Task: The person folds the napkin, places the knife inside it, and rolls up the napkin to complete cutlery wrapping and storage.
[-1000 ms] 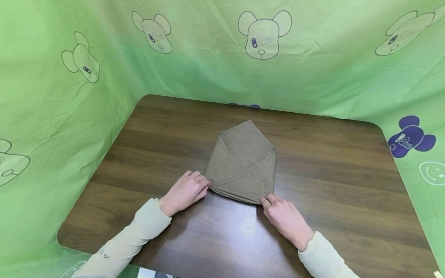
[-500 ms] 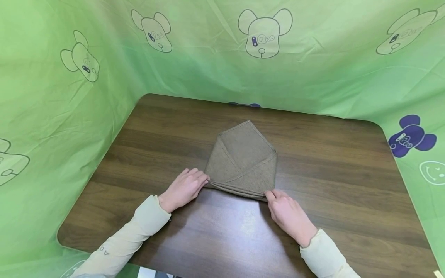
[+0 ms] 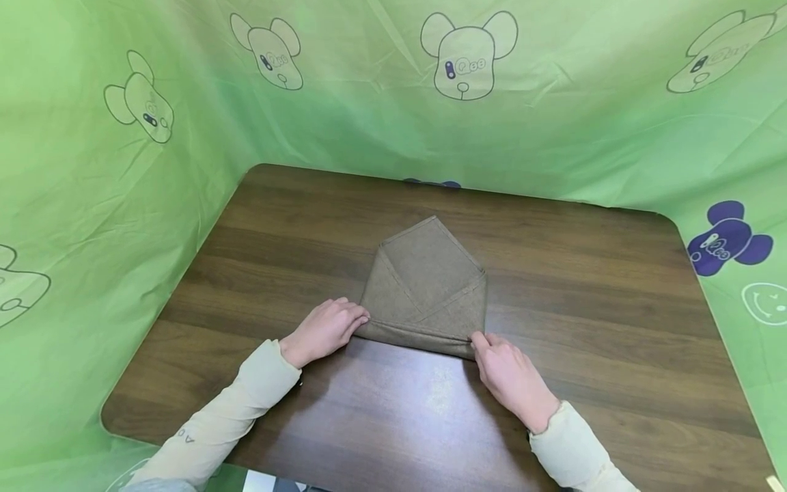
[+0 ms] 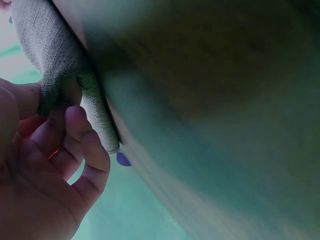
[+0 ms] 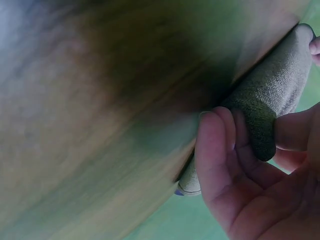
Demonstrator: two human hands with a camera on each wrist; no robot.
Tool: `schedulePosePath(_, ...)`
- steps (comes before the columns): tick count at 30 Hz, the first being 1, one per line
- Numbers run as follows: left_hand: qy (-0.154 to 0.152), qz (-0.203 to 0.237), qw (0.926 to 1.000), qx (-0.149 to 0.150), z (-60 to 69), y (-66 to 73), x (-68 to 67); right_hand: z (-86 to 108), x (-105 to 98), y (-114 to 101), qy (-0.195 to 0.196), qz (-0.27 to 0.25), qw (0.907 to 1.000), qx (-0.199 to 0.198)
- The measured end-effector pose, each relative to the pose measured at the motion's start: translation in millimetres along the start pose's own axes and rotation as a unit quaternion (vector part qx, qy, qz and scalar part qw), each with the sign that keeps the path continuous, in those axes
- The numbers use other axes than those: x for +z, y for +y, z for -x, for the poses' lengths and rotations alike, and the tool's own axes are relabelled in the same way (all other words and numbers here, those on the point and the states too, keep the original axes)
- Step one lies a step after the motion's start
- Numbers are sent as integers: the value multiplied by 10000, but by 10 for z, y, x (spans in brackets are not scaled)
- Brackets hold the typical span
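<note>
A brown-grey cloth (image 3: 430, 273) lies folded on the table, with a pointed far end and two flaps that meet in a V. Its near edge is turned up into a narrow band between the hands. At the band's left end, my left hand (image 3: 327, 329) pinches the fabric; the left wrist view shows the cloth (image 4: 55, 45) between thumb and fingers. My right hand (image 3: 510, 376) pinches the band's right end. In the right wrist view a fold of the cloth (image 5: 275, 90) sits between the thumb and the fingers (image 5: 212, 145). The underside of the cloth is hidden.
Under the cloth is a dark brown wooden table (image 3: 590, 321) with rounded corners. A green curtain (image 3: 350, 109) printed with bear heads surrounds its back and sides. White objects (image 3: 258, 481) show below the table's near edge.
The cloth's near edge has been lifted and folded over away from the person, forming the band. Both hands have shifted slightly, the right one up and rightward. The cloth's far tip moved slightly left.
</note>
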State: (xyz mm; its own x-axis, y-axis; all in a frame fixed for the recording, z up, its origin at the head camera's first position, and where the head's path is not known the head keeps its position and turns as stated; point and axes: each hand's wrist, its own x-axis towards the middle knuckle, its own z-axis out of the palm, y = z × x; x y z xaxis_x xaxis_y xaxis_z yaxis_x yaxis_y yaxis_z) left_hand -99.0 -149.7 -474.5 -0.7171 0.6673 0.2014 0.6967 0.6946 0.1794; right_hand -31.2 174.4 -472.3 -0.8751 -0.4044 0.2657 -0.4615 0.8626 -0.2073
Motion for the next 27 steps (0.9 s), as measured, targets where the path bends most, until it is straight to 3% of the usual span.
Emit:
schedulePosePath(7, -154, 51, 9998, -140, -24, -23, 9, -63, -34, -3, -369, -506, 9959, 654)
schedulePosePath(14, -170, -101, 9994, -267, -38, -33, 17, -140, -42, 50, -885, -957, 9816, 1393)
schedulePosePath(27, -198, -243, 9981, -529, -91, -44, 14, -278, -106, 84, -1207, -922, 9750, 1621)
